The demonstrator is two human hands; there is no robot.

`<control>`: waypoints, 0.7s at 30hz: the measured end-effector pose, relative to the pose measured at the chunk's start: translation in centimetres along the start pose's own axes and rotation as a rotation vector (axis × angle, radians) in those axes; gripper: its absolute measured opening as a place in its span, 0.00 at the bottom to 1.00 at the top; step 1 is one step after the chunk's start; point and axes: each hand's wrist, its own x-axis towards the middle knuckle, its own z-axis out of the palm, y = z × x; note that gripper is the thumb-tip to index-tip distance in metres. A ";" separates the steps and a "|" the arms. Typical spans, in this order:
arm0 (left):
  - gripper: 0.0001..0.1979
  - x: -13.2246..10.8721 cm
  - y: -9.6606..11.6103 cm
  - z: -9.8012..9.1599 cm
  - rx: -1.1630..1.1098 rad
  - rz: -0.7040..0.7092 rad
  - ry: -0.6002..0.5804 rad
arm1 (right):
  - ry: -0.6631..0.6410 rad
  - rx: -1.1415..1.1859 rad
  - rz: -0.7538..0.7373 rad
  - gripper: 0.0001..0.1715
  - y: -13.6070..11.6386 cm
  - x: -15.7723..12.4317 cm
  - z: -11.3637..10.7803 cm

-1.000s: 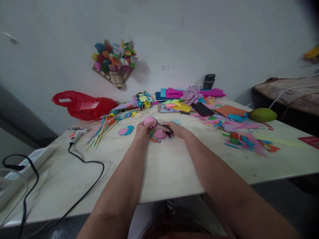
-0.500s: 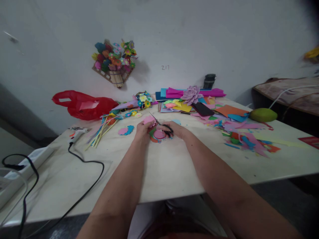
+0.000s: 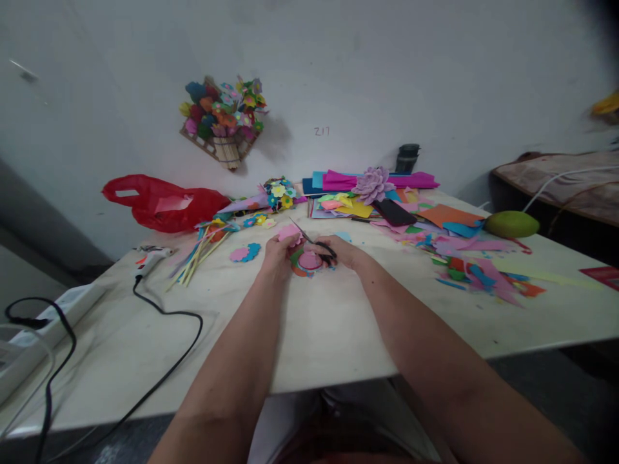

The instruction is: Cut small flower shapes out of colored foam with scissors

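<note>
Pinched in my left hand [image 3: 279, 252] is a pink scalloped paper piece [image 3: 288, 233]. My right hand [image 3: 340, 252] grips black-handled scissors [image 3: 327, 250], their blades pointing up and left beside the pink paper. Under and between my hands lie round paper pieces [image 3: 309, 260] in pink, green and orange, with small scraps around them. To the left of my left hand, a pink scalloped piece [image 3: 238, 254] overlaps a blue one [image 3: 253, 251] on the white table [image 3: 319, 335].
A glue gun [image 3: 152, 260] with a black cord, paper flower stems [image 3: 196, 261] and a red bag [image 3: 178, 207] are at left. Paper sheets, a dark phone [image 3: 393, 212], a lilac flower [image 3: 373, 185], paper scraps [image 3: 483, 277] and a green fruit [image 3: 511, 223] lie right.
</note>
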 end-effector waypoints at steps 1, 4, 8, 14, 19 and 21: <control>0.13 0.0 0.0 0.0 -0.002 -0.001 0.000 | 0.002 -0.008 0.003 0.19 0.0 0.0 0.0; 0.13 0.1 0.0 -0.1 -0.007 0.000 -0.008 | 0.003 -0.027 0.007 0.18 -0.2 -0.1 0.1; 0.14 0.4 -0.2 -0.3 0.009 0.004 -0.022 | 0.008 -0.036 0.009 0.16 -0.3 -0.1 0.2; 0.14 0.6 -0.3 -0.5 0.021 0.006 -0.025 | 0.018 -0.052 0.015 0.17 -0.1 0.0 0.2; 0.14 0.5 -0.2 -0.3 0.009 0.011 -0.022 | 0.014 -0.054 0.005 0.18 -0.2 0.0 0.2; 0.13 0.4 -0.2 -0.3 0.000 0.009 -0.018 | 0.017 -0.054 0.002 0.17 -0.3 -0.1 0.2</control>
